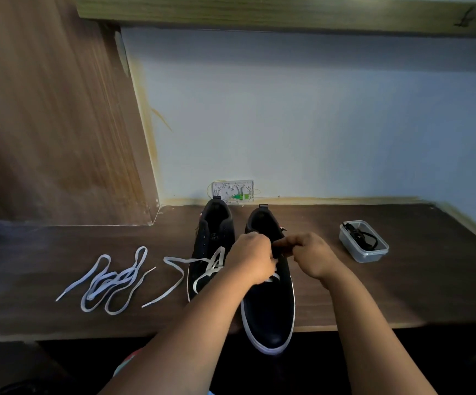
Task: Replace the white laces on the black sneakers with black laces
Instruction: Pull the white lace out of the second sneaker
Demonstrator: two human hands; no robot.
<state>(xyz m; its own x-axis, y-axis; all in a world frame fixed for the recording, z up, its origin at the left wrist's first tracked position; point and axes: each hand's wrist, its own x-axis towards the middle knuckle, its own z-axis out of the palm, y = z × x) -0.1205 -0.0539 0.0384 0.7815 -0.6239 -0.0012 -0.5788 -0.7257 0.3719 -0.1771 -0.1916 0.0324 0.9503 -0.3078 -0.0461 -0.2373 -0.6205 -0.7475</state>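
Dark wooden bench (345, 295) against a pale blue wall (316, 109), holding two black sneakers side by side near its front edge: the right sneaker (268, 315) with its white-rimmed toe overhanging that edge, the left sneaker (211, 243) just beside it with a loose white lace (202, 269) still partly threaded and trailing leftward. Both hands meet over the right sneaker's eyelets, the left hand (252, 259) and right hand (309, 256) each with fingers curled, pinching a dark lace end between them. One removed white lace (111, 283) lies coiled toward the bench's left side; a clear plastic tub (363, 242) holding a black lace (359, 235) sits toward the right.
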